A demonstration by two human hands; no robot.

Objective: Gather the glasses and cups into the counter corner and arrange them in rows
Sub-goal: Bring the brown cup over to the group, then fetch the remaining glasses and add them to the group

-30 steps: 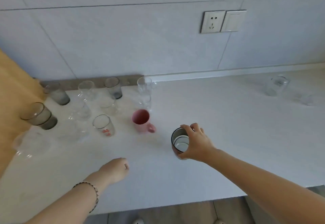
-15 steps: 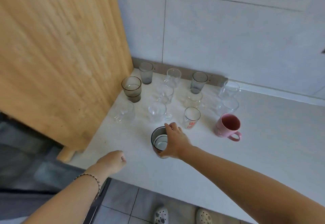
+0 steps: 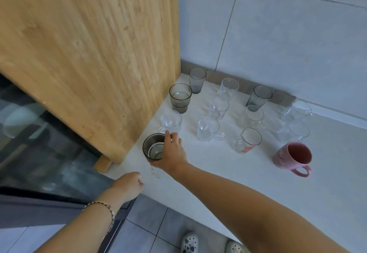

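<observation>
Dark glass: the smoked tumbler [image 3: 154, 149] is down at the front of the left column, hard by the wood panel [image 3: 89, 54], just in front of a clear glass [image 3: 171, 120].
Handling: rigid and smooth-walled, likely slick and breakable; thick base, so probably some weight low down. Looks empty, but I can't be sure through the tint.
Where to hold: around the upper wall near the rim, fingers spread. That's the sensible place with neighbours packed this close.
Right hand [image 3: 172, 153]: clamped on the dark glass from its right side, fingertips hooked over the rim, thumb side hidden behind the glass. Arm reaches long across the counter [image 3: 228, 173] from lower right, wrist roughly level.
Left hand [image 3: 129, 183]: loosely curled into a soft fist, holding nothing, near the counter's front edge.
Rows: clear and grey glasses stand in rough lines back to the corner; the pink mug [image 3: 293, 156] sits at the right end of the front row.
Risk: a nudge into the clear glass behind could knock it, so the set-down wants care.
</observation>
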